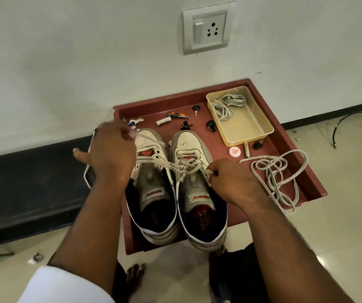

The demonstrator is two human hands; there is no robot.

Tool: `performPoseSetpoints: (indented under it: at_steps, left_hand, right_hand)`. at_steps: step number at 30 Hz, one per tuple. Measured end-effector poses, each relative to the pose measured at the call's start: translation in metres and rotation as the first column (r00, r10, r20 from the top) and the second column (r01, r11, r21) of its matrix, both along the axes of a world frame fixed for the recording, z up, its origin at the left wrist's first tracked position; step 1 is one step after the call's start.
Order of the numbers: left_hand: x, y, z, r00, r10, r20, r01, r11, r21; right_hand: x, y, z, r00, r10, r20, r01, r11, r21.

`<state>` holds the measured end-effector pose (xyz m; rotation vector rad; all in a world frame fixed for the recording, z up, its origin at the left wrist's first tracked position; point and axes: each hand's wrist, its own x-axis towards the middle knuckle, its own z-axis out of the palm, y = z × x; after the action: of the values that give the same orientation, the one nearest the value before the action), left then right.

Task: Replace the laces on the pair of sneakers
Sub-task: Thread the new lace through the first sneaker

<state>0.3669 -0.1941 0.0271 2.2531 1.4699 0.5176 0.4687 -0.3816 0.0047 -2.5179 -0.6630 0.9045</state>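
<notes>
Sneakers, a white pair, stand side by side at the near left of a shallow red-brown tray (306,178), toes toward the far wall, so that both tongues face us. We hold the right sneaker (197,171), which carries the crossed lace (188,166), while the left sneaker (151,171) shows bare eyelets over its tongue. Our right hand (230,182) pinches one lace end just beside the upper eyelets, we judge to keep the run taut. Our left hand (112,154) is raised over the left sneaker's toe with a strand (86,171) that loops down off the tray's left edge; motion blur hides the fingers, so they appear curled on the strand, though we cannot be sure. A loose lace (280,178) lies tangled on the tray to the right, well apart from the shoes, probably set aside. Another bundled lace (228,103) sits in a clear plastic tub (252,136) at the far right, kept clear of small clutter: a battery (163,121), a key (195,108), black caps. Each tongue bears a label with red lettering, too small for us to read; a round red-and-white lid (234,152) also carries illegible print. A wall socket (206,29) sits above
</notes>
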Motion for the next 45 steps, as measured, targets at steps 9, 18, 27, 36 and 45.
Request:
performPoseSetpoints:
  at_steps: [9, 18, 27, 36, 45]
  left_hand:
    - [0.016, -0.035, 0.002, 0.826, -0.500, -0.261, 0.450, 0.863, -0.229]
    - [0.022, -0.043, -0.010, 0.609, -0.580, -0.541, 0.460, 0.814, -0.355]
    - [0.015, -0.037, -0.012, 0.610, -0.590, -0.528, 0.462, 0.807, -0.368]
    - [0.001, -0.054, -0.021, 0.705, -0.508, -0.495, 0.413, 0.862, -0.295]
    - [0.005, -0.047, -0.020, 0.723, -0.536, -0.437, 0.416, 0.842, -0.344]
  right_hand:
    - [-0.006, 0.013, 0.002, 0.989, -0.143, -0.033, 0.146, 0.935, 0.324]
    - [-0.014, 0.025, -0.005, 0.969, 0.151, 0.193, -0.148, 0.988, -0.030]
    - [-0.008, 0.020, -0.011, 0.923, -0.313, -0.223, 0.379, 0.835, 0.399]
    - [-0.017, 0.028, -0.015, 0.930, 0.222, 0.294, -0.228, 0.974, -0.012]
    - [0.018, -0.010, 0.008, 0.926, -0.364, 0.104, 0.315, 0.893, 0.322]
